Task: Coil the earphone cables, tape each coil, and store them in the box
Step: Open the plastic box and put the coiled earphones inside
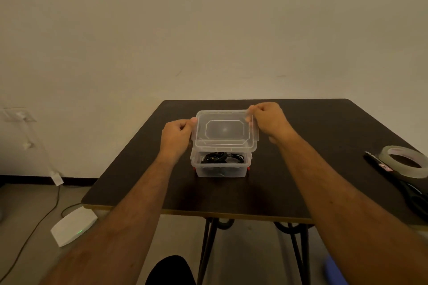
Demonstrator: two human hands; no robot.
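Head view showed, nearest the camera, a white device [73,224] with a green light lying on the floor at the left, its cable [30,236] trailing beside it. Beyond it stood the dark bench [143,180] on black hairpin legs. At the bench's right edge a roll of clear tape [404,161] rested against a black tool [379,166] whose kind could not be told. Nothing stood between the camera and the box except the two bare forearms.

Near the bench's middle sat the clear plastic box [221,166] with red side latches, and black coiled earphone cables [223,158] lay inside it. A clear lid [224,131] was held over the box, tilted and not seated.

Left hand [177,137] pinched the lid's left edge with curled fingers, while the right hand [269,120] gripped its far right corner.
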